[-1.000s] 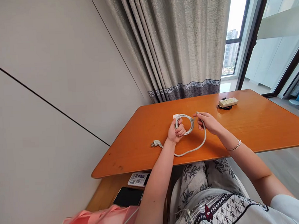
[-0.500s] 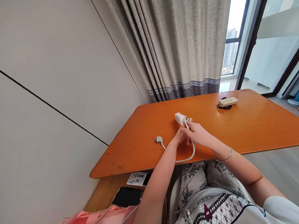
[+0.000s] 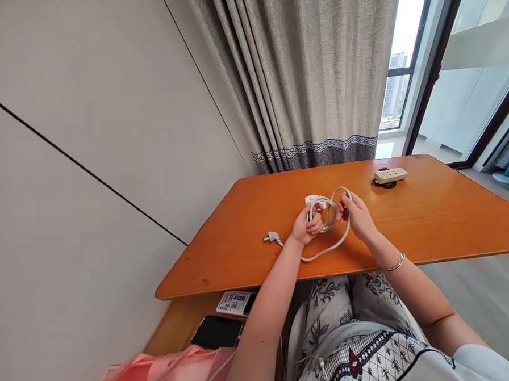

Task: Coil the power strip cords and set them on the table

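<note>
Over the orange-brown table [image 3: 222,232], my left hand [image 3: 308,224] is closed around loops of a white power cord [image 3: 332,248]. Part of a white block [image 3: 313,199], to which the cord seems to belong, shows just beyond my left fingers; most of it is hidden. To the right, my right hand [image 3: 358,214] pinches another stretch of the cord, which arches up between the two hands. The cord's plug [image 3: 273,237] lies on the tabletop left of my left wrist, prongs pointing left.
A cream power strip [image 3: 390,175] with a black cord sits at the table's far right. Below the near left edge are a black phone [image 3: 217,332], a white printed card or box [image 3: 235,303] and a pink bag [image 3: 170,372]. A grey curtain [image 3: 312,68] hangs behind.
My right hand has moved right, away from my left, drawing the cord into a wide arc. The coiled loops now show in my left hand, and the white block has turned and sits lower.
</note>
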Demonstrator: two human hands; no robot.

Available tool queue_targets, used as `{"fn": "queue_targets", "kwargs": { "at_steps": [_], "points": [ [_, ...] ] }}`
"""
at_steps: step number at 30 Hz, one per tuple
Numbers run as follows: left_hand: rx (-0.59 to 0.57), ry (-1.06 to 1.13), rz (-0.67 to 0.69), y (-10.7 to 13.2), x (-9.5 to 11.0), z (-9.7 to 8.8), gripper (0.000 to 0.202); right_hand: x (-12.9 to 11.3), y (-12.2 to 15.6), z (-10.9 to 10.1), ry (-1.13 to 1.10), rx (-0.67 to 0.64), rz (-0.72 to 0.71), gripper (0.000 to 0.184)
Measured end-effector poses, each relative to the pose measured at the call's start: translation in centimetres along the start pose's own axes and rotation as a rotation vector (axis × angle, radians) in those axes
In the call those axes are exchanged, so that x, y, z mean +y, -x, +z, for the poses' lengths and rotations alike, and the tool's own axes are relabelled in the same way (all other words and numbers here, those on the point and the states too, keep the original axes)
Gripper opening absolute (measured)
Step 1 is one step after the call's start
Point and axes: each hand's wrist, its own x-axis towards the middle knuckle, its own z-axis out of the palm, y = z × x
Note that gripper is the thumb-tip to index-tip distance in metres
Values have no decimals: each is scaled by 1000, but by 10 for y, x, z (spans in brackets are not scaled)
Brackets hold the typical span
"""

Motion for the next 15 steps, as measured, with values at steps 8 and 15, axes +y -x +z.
{"fn": "queue_targets", "kwargs": {
  "at_steps": [8,15],
  "points": [
    [162,234,223,2,12,0,48,11,8,-14,-164,153,0,40],
    [225,286,311,1,19,-5,47,11,14,-13,-190,149,-29,35]
  ]
}}
